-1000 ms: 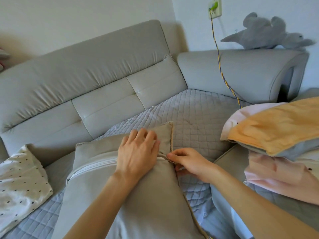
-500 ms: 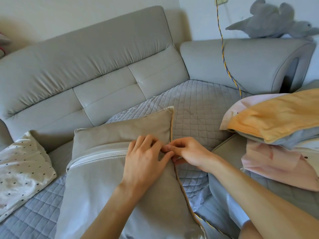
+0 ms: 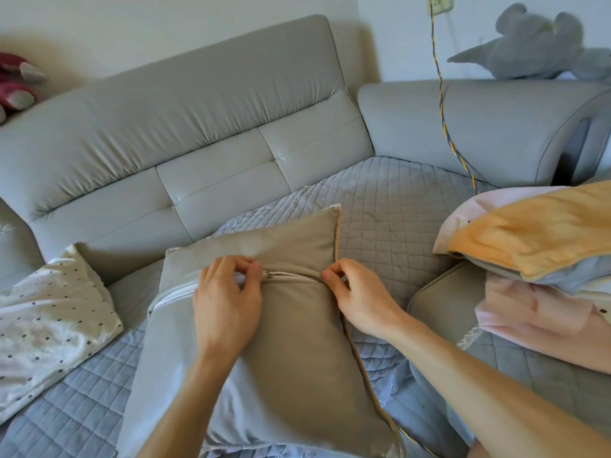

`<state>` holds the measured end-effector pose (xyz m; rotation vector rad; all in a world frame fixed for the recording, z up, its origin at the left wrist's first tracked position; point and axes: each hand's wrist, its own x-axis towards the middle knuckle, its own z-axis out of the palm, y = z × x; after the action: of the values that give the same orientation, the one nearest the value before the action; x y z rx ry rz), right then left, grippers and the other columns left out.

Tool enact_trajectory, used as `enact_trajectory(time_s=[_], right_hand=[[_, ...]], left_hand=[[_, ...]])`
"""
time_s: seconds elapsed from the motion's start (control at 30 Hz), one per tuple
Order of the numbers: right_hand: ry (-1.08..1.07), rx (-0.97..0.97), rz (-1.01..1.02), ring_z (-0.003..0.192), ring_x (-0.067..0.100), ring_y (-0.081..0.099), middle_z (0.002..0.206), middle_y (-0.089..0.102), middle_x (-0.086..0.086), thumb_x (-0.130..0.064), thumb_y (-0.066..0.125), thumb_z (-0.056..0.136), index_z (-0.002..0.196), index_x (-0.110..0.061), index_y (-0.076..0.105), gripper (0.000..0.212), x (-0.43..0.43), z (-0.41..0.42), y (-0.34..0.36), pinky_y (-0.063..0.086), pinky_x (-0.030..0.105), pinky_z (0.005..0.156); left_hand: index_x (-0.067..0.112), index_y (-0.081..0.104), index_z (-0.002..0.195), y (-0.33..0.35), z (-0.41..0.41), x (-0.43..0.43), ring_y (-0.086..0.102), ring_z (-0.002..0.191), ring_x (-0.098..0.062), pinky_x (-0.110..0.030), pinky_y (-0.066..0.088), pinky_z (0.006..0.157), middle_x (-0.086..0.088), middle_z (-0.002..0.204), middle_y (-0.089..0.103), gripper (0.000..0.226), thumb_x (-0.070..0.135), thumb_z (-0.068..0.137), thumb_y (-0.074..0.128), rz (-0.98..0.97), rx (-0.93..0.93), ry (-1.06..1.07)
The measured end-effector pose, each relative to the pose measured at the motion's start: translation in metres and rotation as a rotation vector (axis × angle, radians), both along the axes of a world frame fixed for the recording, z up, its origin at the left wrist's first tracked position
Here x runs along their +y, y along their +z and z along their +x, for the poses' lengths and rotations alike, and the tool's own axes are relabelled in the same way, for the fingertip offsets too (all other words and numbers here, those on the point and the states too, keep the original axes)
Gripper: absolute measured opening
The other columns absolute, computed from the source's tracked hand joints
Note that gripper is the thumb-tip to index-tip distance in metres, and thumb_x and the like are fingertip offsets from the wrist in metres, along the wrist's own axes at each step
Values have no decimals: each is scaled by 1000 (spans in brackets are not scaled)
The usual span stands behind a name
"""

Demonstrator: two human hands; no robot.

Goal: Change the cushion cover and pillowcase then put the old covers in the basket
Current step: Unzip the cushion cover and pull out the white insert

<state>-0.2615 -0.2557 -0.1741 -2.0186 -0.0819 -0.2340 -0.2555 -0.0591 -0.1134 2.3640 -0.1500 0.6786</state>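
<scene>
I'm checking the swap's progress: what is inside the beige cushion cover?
A strip of white inner fabric shows through the opening beside the left hand; the beige cushion cover hides the rest.

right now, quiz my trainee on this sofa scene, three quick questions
1. True or false: the left grip lies flat, holding nothing.
2. Which lies right of the cushion? A) orange-topped fabric pile B) basket C) laptop
3. Fill in: the spotted white fabric lies to the cushion's ____.
Key: 1 false, it pinches the zip; 2 A; 3 left.
</scene>
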Motion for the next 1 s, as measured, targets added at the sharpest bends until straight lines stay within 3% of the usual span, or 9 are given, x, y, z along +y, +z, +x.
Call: enact_trajectory(time_s=[0.2,0.4,0.5,0.57,0.67,0.77,0.83,1.0], right_hand=[[-33,-73,-54,87,2,55,93,61,-11,-33,48,102,98,-22,61,18,4,5,-4,42,17,75],[-94,-100,-101,76,-1,56,82,62,-9,-28,51,101,88,-24,60,16,4,10,-6,38,10,65],[-115,-104,-134,79,0,57,85,64,-8,-27,51,101,90,-22,61,16,4,13,-5,38,12,64],[-120,-90,-155,82,1,57,88,64,-8,-29,50,101,94,-21,62,16,8,14,-4,36,14,65],[-141,-97,-182,83,10,60,88,65,-7,-28,51,100,89,-25,61,15,19,14,-1,36,26,65],[-172,-58,-174,90,19,62,92,65,-3,-26,52,99,87,-29,59,15,29,14,7,37,32,69],[-205,-118,-156,95,17,60,103,64,0,-29,55,97,95,-29,60,5,37,12,19,41,33,77],[-116,-249,-372,117,12,48,118,59,-17,-50,58,89,121,-35,61,35,89,13,60,38,33,98]], left_hand=[[22,65,88,6,8,64,55,93,-12,-32,38,82,17,89,62,17,32,98,56,-310,132,209],[15,62,88,-4,24,124,53,75,-14,-33,38,65,1,82,61,25,36,98,54,-449,208,375],[9,66,92,-24,34,158,58,80,-23,-33,40,68,-6,84,65,30,35,98,53,-571,291,477],[2,66,85,-38,36,170,56,77,-29,-33,40,68,-9,75,60,37,34,98,51,-665,368,499],[5,54,68,-54,34,166,55,76,-30,-34,38,68,-4,64,50,44,32,101,44,-623,414,498],[7,51,78,-62,27,163,56,77,-30,-36,36,67,-4,70,56,45,41,102,37,-585,369,495],[7,52,86,-66,19,164,57,80,-29,-37,36,67,-5,78,61,44,44,102,35,-566,317,476],[16,53,91,-51,-2,152,57,85,-18,-37,37,73,5,87,61,37,46,102,34,-565,202,357]])
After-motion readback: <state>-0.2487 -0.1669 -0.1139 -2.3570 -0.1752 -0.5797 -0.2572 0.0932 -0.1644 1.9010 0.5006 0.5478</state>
